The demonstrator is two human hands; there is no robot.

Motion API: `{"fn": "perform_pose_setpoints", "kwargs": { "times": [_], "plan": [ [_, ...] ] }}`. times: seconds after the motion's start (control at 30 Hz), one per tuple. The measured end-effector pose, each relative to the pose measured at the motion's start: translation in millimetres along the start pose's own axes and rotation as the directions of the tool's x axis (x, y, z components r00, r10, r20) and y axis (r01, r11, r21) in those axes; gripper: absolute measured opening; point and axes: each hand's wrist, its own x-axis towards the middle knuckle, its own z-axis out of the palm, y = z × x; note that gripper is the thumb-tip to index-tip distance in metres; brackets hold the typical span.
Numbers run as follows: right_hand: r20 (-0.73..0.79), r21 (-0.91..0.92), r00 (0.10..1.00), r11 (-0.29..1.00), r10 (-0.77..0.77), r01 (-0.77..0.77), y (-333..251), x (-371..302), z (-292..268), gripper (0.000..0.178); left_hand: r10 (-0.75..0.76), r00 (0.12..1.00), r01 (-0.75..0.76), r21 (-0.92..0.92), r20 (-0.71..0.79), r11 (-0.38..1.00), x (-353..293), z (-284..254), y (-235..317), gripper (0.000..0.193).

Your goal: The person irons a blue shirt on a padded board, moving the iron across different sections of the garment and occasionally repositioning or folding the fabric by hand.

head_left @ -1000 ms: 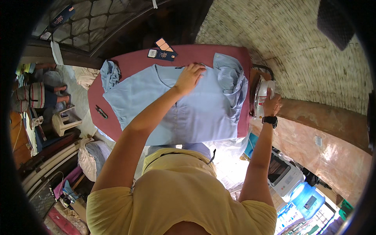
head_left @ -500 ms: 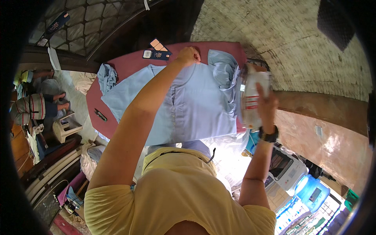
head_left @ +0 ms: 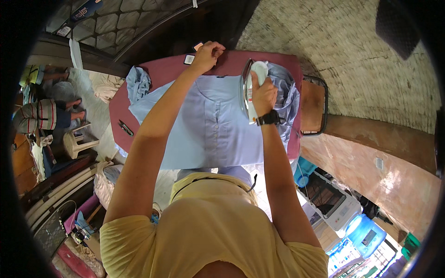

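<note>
A light blue button-front shirt (head_left: 185, 134) lies spread over a dark red ironing board (head_left: 121, 111), its sleeves bunched at both ends. My right hand (head_left: 264, 96) is closed round the handle of a white clothes iron (head_left: 259, 69). The iron is over the shirt's right part by the bunched sleeve, its shiny metal plate showing along the left side. Whether it touches the cloth I cannot tell. Beyond the collar, at the board's far edge, my left hand (head_left: 208, 56) has loosely bent fingers apart and nothing visible in them. It partly covers dark cardboard tags (head_left: 189, 60).
A small dark tool, perhaps thread snips (head_left: 125, 128), lies on the board's left. A metal-framed stand (head_left: 313, 105) adjoins its right end. At left are a pale stool (head_left: 79, 144) and another person's legs (head_left: 65, 117). A blue water jug (head_left: 366, 235) stands lower right.
The iron in my right hand has come from beyond the board's right end leftward over the shirt. My left hand has left the collar and moved up and left, over the tags.
</note>
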Motion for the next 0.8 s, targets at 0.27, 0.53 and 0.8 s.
{"fn": "perform_pose_setpoints", "kwargs": {
  "times": [0.27,0.53,0.8],
  "plan": [
    [0.135,0.055,0.981,0.99,-0.14,0.134,-7.9,6.3,-3.1,0.062,0.008,0.985,-0.005,0.018,-0.172,1.0,-63.1,-21.2,1.0,0.013],
    [0.151,0.102,0.981,0.989,-0.125,0.11,-18.4,14.2,-2.8,0.064,-0.016,0.991,0.034,0.134,-0.132,0.99,-110.6,-18.8,-7.2,0.015],
    [0.176,0.101,0.978,0.99,-0.113,0.097,-19.8,10.4,-1.2,0.064,0.07,0.989,-0.084,0.108,0.132,0.991,-159.9,-0.2,-6.8,0.019]
  ]
}}
